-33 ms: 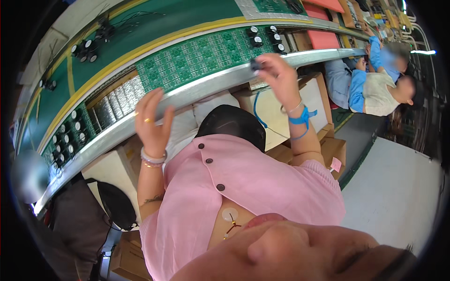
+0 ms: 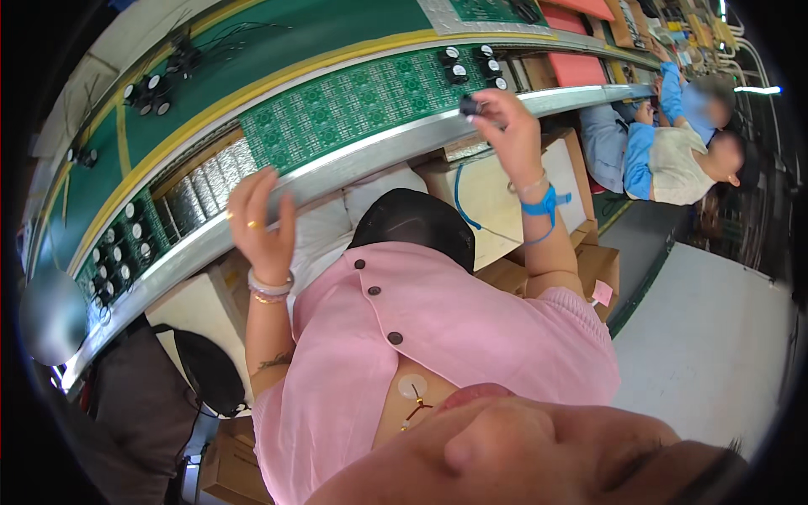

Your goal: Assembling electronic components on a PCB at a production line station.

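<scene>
My right hand (image 2: 515,139) is raised over the near metal rail (image 2: 379,145), pinching a small black round component (image 2: 469,105) between thumb and fingertips. Just beyond lies a green circuit board panel (image 2: 337,105), which carries several black cylindrical components (image 2: 455,72) with white tops at its right end. The rest of the panel shows bare printed board. My left hand (image 2: 263,223) hovers by the rail near the panel's left end. Its fingers are spread and hold nothing.
Another board with black cylinders (image 2: 124,252) sits along the line at left. Loose wired components (image 2: 151,94) lie on the green bench (image 2: 320,29) beyond. Red-pink blocks (image 2: 576,71) are at the right. Cardboard boxes (image 2: 602,269) stand below. Two people (image 2: 677,156) work farther right.
My left hand has shifted a little left and toward me, away from the panel. My right hand has moved slightly right, still pinching the black component.
</scene>
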Tool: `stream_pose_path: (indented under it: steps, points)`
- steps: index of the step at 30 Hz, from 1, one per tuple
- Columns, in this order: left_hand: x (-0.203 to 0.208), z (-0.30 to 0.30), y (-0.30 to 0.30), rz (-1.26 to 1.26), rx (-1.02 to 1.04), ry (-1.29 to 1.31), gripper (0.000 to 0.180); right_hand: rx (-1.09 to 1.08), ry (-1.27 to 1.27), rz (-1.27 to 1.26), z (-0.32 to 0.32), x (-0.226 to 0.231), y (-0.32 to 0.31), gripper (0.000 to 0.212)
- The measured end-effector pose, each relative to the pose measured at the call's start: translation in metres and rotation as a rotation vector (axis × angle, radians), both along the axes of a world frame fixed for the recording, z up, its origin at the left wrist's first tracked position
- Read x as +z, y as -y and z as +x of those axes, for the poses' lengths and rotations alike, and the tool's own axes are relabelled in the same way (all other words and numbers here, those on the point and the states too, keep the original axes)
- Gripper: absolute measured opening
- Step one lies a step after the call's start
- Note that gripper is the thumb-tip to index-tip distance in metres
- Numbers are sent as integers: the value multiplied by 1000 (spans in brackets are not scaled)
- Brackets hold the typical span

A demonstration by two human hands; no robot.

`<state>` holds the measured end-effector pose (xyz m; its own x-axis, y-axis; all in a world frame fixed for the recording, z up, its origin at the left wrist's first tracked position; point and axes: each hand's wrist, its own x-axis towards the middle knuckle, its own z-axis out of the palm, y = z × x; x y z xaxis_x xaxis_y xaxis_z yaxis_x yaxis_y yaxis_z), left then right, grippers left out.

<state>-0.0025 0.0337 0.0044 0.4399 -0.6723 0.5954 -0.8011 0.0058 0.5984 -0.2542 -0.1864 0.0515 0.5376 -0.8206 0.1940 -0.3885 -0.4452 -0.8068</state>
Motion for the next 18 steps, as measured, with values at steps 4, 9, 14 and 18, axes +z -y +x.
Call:
stream_pose_path:
  steps: [4, 9, 14, 18]
  points:
    - [-19, 13, -8, -66, 107, 157, 29, -71, -179, -251, -6, -8, 25, 30]
    - [-26, 12, -5, -93, 190, 227, 29, 4, -448, -405, 1, -10, 30, 31]
    - [-25, 11, -5, -94, 195, 244, 30, 59, -462, -459, 7, -8, 33, 25]
    - [-26, 12, -5, -101, 191, 242, 30, 104, -521, -504, 9, -5, 34, 24]
